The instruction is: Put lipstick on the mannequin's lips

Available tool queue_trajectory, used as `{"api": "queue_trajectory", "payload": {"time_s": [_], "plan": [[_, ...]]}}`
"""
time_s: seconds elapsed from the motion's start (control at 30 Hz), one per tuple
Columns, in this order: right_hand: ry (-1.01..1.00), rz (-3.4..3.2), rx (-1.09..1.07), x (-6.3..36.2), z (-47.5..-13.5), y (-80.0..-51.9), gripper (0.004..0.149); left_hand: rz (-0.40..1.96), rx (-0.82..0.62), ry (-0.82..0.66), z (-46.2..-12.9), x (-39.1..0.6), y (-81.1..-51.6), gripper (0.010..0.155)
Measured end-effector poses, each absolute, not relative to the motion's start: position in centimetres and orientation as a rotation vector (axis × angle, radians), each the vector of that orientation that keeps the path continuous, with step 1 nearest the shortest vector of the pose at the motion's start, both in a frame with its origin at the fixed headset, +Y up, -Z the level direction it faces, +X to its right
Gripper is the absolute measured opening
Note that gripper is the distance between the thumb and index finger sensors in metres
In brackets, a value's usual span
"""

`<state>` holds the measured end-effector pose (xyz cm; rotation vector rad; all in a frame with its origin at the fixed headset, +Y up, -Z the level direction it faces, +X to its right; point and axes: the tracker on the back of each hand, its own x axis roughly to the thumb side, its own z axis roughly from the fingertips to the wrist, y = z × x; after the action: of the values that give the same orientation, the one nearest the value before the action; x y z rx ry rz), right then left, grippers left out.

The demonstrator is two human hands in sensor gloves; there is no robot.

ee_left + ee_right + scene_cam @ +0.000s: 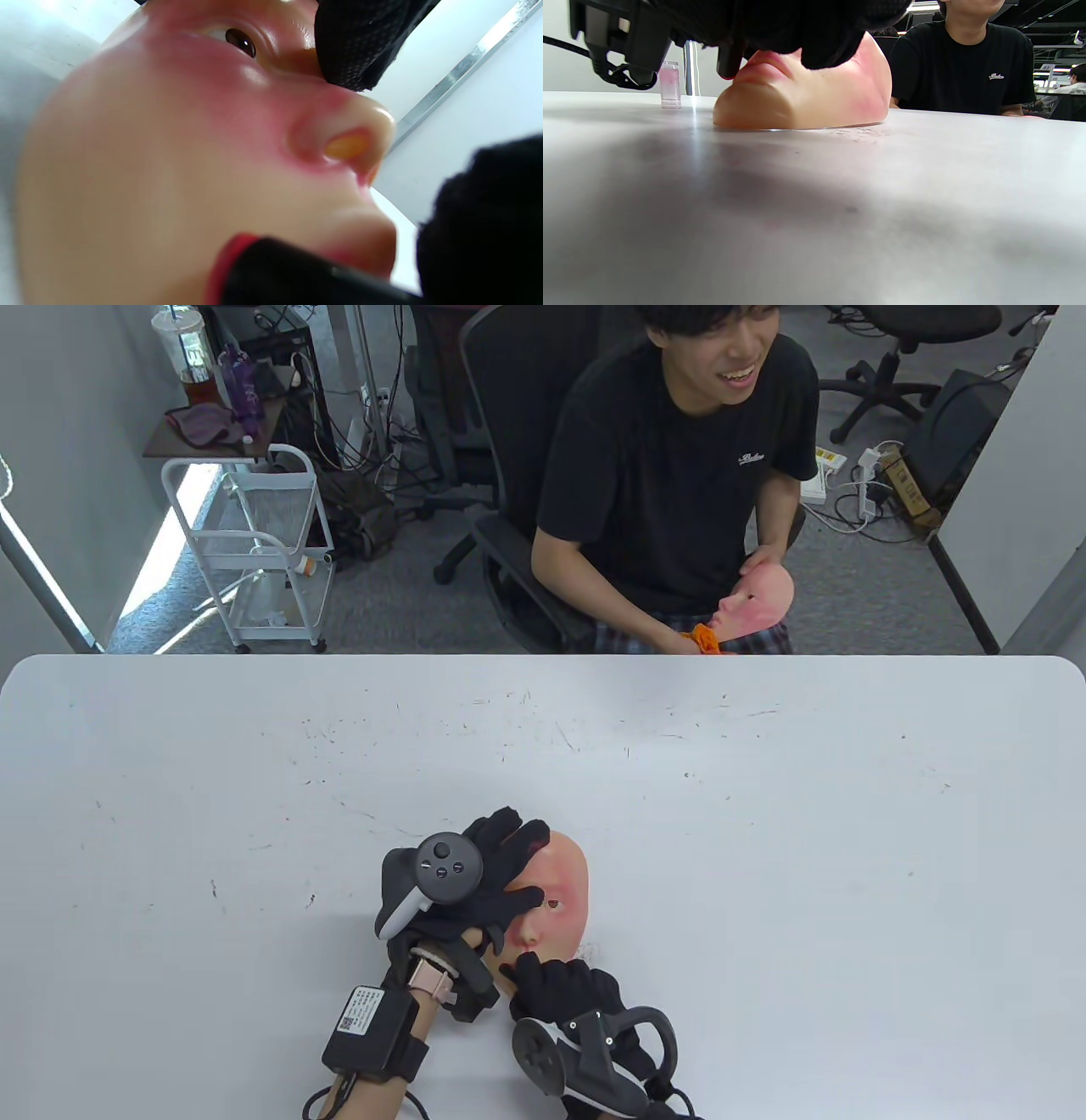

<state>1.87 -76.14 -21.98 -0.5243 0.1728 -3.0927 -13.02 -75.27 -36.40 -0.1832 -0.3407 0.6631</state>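
A skin-coloured mannequin face (564,891) lies face up on the white table (764,814) near the front edge. My left hand (513,857) holds it over the forehead and eye, with one fingertip (356,51) beside the nose bridge. My right hand (551,976) is over the chin and grips a black lipstick (288,275). Its red tip (227,258) touches the corner of the lips. In the right wrist view the lipstick (729,59) meets the lips (765,67) under my gloved fingers. The lipstick is hidden in the table view.
A small clear cap (670,84) stands upright on the table beyond the face. A person in a black shirt (670,475) sits across the table holding a second mannequin face (759,602). A white cart (254,551) stands at the far left.
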Motion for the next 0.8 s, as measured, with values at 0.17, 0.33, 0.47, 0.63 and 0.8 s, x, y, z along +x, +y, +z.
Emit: {"api": "queue_trajectory", "payload": {"time_s": [0.17,0.33,0.47,0.63,0.8], "plan": [[0.305,-3.106,-0.477,2.4,-21.6,-75.8,0.052,0.666,-0.197,-0.342,-36.4,-12.9,-75.3,0.078],[0.336,-3.108,-0.472,2.5,-21.5,-75.8,0.052,0.671,-0.205,-0.346,-36.4,-12.9,-75.4,0.078],[0.374,-3.108,-0.457,2.7,-21.4,-75.8,0.052,0.670,-0.209,-0.346,-36.4,-12.9,-75.4,0.078],[0.420,-3.125,-0.424,3.2,-21.2,-75.7,0.052,0.672,-0.217,-0.347,-36.4,-12.9,-75.4,0.079],[0.420,-3.154,-0.403,3.7,-21.2,-75.7,0.052,0.678,-0.219,-0.347,-36.4,-12.9,-75.5,0.078]]}}
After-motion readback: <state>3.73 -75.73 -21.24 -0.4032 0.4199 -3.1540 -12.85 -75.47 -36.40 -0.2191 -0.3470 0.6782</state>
